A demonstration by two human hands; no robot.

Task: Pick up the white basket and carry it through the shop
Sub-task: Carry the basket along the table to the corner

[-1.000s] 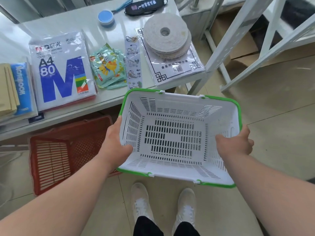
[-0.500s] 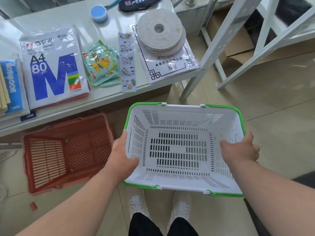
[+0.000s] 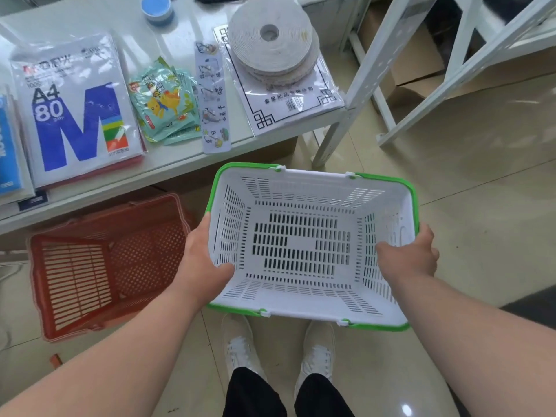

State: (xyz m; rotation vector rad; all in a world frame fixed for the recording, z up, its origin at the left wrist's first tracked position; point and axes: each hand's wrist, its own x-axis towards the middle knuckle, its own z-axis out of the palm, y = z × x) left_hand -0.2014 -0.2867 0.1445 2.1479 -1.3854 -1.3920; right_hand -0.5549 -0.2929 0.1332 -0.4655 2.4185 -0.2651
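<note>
2 hands [image 3: 207, 266] grip white basket [image 3: 304, 302] sides, lifted.

White basket [image 3: 304, 245]: slotted plastic, matt, with a green plastic rim
Red basket [image 3: 102, 266]: perforated plastic, dull finish
Counter [image 3: 168, 167]: smooth, glossy white top
A4 paper pack [image 3: 75, 115]: shiny clear film wrap
Tape rolls [image 3: 272, 40]: matt, rough-looking
Floor [image 3: 466, 191]: glossy beige tiles
Shoes [image 3: 240, 347]: white cloth

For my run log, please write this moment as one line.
white basket: lifted, empty | left hand: grips left wall | right hand: grips right wall | red basket: on floor
</note>
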